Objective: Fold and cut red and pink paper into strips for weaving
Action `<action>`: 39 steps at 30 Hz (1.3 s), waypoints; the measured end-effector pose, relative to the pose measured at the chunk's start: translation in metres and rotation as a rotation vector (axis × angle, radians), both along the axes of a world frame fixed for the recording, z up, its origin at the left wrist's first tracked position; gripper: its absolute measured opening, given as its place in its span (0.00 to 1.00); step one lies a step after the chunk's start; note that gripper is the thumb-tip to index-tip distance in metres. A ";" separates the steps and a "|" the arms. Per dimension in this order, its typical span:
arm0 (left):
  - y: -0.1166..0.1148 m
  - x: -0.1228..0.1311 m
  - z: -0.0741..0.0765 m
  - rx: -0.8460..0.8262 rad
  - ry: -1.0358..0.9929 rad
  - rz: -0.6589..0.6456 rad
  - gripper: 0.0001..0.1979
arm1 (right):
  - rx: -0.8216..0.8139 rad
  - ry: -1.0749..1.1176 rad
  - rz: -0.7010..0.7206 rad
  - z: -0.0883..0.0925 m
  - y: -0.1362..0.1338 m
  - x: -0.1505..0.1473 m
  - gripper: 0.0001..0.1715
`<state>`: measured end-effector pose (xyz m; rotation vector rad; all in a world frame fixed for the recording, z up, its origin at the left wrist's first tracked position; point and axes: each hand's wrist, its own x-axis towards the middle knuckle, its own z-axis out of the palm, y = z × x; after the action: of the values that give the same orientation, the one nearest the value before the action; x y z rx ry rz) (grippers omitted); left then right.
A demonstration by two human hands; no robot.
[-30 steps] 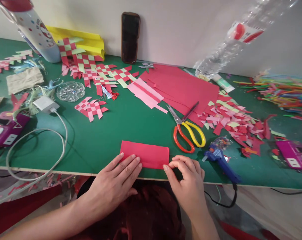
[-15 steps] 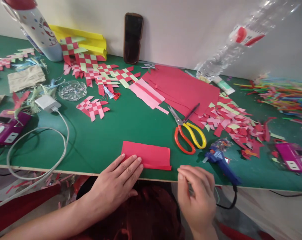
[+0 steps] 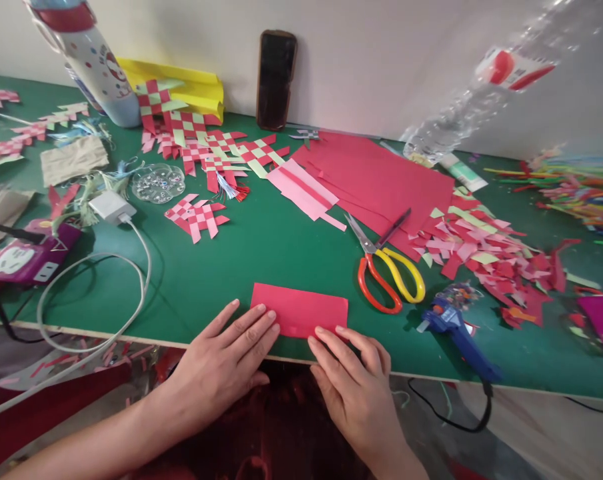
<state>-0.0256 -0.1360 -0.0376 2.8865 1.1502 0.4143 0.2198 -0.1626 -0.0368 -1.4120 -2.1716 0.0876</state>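
Observation:
A folded red paper rectangle (image 3: 301,308) lies on the green table (image 3: 261,253) near its front edge. My left hand (image 3: 226,357) rests flat with fingers stretched out, its fingertips on the paper's left near edge. My right hand (image 3: 351,377) also lies flat, fingers extended, fingertips pressing the paper's right near edge. Neither hand grips anything.
Scissors with orange and yellow handles (image 3: 388,267) and a blue glue gun (image 3: 456,327) lie to the right. Red paper sheets (image 3: 376,180), paper scraps (image 3: 486,253), woven paper pieces (image 3: 201,143), a phone (image 3: 275,79), a charger with cable (image 3: 114,208) and a bottle (image 3: 98,63) surround them.
My right hand drew back off the table edge, then came forward and now lies flat on the paper's right side. The paper's lifted edge is pressed down. The left hand stayed put.

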 end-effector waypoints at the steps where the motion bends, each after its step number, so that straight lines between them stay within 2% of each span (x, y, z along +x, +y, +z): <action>1: 0.000 -0.004 0.002 0.009 -0.006 0.009 0.23 | 0.004 0.003 -0.002 0.000 0.000 0.000 0.15; 11: 0.007 -0.036 0.022 0.042 -0.058 0.151 0.15 | 0.018 0.019 -0.011 0.001 0.002 -0.002 0.14; 14: 0.004 -0.027 0.025 0.054 -0.130 0.131 0.16 | 0.004 0.015 -0.012 0.001 0.002 -0.001 0.14; 18: -0.003 0.002 0.021 0.008 -0.142 -0.089 0.18 | 0.008 -0.021 -0.013 0.000 0.001 -0.001 0.14; 20: -0.004 0.015 0.016 0.022 -0.099 -0.121 0.18 | 0.004 -0.035 -0.010 0.000 0.000 -0.001 0.15; 27: -0.004 0.023 0.001 0.036 0.071 -0.049 0.20 | -0.003 -0.031 -0.020 0.001 -0.001 -0.001 0.15; 39: -0.005 0.030 0.002 -0.017 0.118 0.008 0.24 | -0.062 -0.005 -0.043 -0.005 -0.005 -0.001 0.18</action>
<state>0.0049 -0.1411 -0.0352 2.9282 1.1741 0.2352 0.2192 -0.1678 -0.0419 -1.4941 -2.1583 0.1369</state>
